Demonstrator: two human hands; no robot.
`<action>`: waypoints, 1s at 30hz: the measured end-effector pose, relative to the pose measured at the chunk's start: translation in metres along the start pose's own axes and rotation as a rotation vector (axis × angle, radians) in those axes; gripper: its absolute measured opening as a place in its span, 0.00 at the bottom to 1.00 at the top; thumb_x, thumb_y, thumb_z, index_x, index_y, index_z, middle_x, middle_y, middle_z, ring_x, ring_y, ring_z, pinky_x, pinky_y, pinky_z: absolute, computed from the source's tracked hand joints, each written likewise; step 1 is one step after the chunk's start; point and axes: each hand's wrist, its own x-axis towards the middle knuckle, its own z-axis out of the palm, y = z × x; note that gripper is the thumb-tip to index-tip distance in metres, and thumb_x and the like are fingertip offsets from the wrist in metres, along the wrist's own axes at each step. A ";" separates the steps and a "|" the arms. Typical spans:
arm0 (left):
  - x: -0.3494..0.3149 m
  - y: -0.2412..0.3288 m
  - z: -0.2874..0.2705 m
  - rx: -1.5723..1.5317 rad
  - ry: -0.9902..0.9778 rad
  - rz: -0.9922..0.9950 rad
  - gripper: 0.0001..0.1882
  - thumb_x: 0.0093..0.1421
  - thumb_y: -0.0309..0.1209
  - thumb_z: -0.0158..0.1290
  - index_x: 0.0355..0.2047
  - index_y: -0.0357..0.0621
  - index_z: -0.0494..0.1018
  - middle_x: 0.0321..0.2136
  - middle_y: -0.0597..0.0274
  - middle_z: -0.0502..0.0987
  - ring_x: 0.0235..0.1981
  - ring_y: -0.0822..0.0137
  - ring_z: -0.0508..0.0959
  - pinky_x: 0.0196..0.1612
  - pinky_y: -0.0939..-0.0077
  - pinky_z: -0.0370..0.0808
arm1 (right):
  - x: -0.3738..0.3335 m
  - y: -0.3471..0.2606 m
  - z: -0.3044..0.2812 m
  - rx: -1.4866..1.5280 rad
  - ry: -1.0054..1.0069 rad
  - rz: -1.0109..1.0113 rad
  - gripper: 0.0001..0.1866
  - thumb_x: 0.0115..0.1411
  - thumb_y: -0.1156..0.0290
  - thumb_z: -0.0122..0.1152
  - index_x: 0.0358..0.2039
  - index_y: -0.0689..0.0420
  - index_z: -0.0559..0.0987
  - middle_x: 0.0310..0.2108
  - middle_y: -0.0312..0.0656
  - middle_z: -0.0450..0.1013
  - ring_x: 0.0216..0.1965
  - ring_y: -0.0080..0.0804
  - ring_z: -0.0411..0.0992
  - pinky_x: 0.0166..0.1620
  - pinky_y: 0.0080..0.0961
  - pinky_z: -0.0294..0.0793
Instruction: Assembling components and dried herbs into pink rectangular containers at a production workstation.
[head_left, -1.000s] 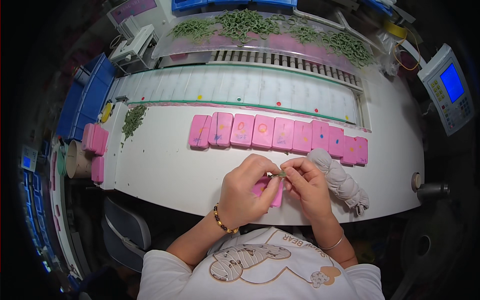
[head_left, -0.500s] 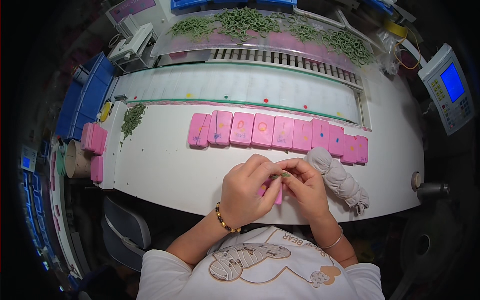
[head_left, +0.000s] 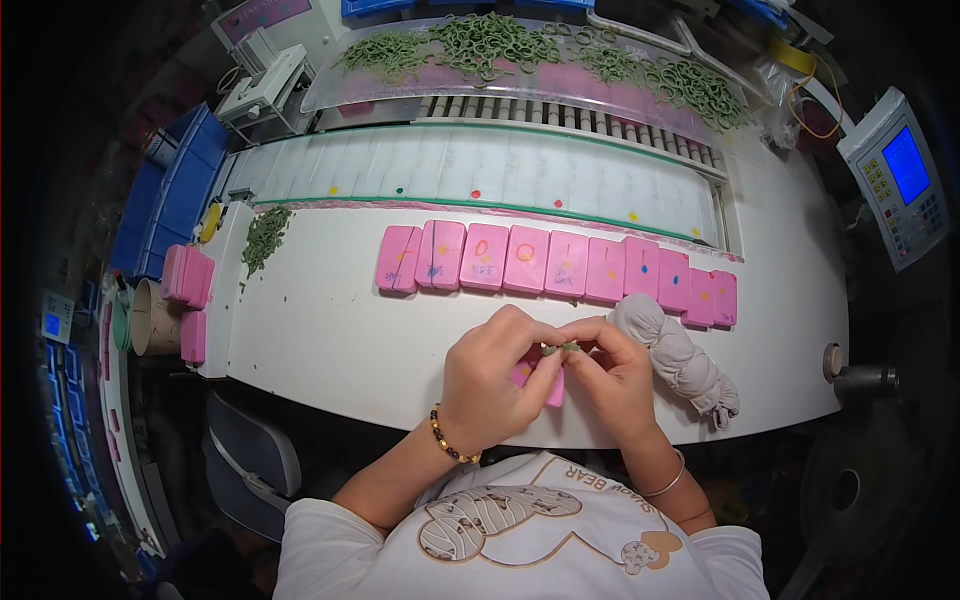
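My left hand point(head_left: 492, 372) and my right hand point(head_left: 610, 375) meet near the front edge of the table. The thumbs and forefingers of both are pinched on a small green piece point(head_left: 571, 347), mostly covered by the fingertips, so its shape is unclear. Just beneath the hands shows part of a pink block point(head_left: 555, 390), the rest hidden by my left hand. Beside my right hand lies a twisted grey cloth roll point(head_left: 676, 358). Beyond the hands runs a row of pink blocks point(head_left: 526, 258) with coloured marks on top.
A moving belt point(head_left: 480, 165) with coloured dots crosses behind the blocks. Farther back, a tray point(head_left: 330, 93) bears green rings point(head_left: 490, 45). Green scraps point(head_left: 265, 240) lie at left, near stacked pink blocks point(head_left: 187, 275) and a blue bin point(head_left: 185, 185). A control panel point(head_left: 900, 175) stands at right.
The dots on the belt have shifted left. My fingers have moved slightly around the green piece, and both hands stay in nearly the same place.
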 end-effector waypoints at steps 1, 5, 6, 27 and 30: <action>0.001 0.000 -0.001 -0.006 0.000 -0.008 0.07 0.50 0.18 0.57 0.31 0.36 0.75 0.26 0.57 0.75 0.25 0.67 0.77 0.28 0.78 0.73 | 0.000 -0.002 0.000 0.000 0.001 0.000 0.07 0.59 0.81 0.57 0.39 0.63 0.79 0.36 0.39 0.76 0.34 0.20 0.73 0.38 0.17 0.73; 0.001 -0.003 -0.003 -0.048 -0.002 -0.060 0.07 0.50 0.18 0.58 0.31 0.36 0.75 0.27 0.58 0.74 0.27 0.69 0.76 0.31 0.78 0.73 | 0.002 -0.016 0.002 -0.123 0.083 -0.063 0.06 0.57 0.79 0.60 0.36 0.61 0.80 0.33 0.37 0.76 0.30 0.20 0.71 0.32 0.17 0.69; 0.001 -0.003 -0.003 -0.047 -0.001 -0.059 0.07 0.50 0.18 0.58 0.31 0.36 0.75 0.27 0.58 0.74 0.27 0.69 0.76 0.31 0.78 0.73 | 0.002 -0.018 0.001 -0.203 0.086 -0.085 0.06 0.57 0.79 0.60 0.35 0.60 0.81 0.32 0.37 0.76 0.29 0.20 0.71 0.31 0.17 0.68; 0.001 0.000 0.000 -0.234 -0.025 -0.165 0.07 0.50 0.18 0.60 0.30 0.36 0.76 0.29 0.62 0.75 0.27 0.75 0.73 0.32 0.83 0.71 | 0.004 -0.006 -0.003 0.380 -0.118 0.245 0.09 0.62 0.80 0.54 0.42 0.63 0.78 0.38 0.34 0.74 0.41 0.18 0.71 0.44 0.16 0.70; 0.001 0.000 -0.001 -0.217 -0.026 -0.171 0.06 0.51 0.18 0.60 0.30 0.36 0.76 0.28 0.62 0.74 0.26 0.76 0.73 0.31 0.83 0.71 | 0.004 -0.005 -0.001 0.407 -0.124 0.245 0.08 0.62 0.78 0.56 0.42 0.63 0.78 0.36 0.33 0.73 0.39 0.17 0.70 0.43 0.15 0.69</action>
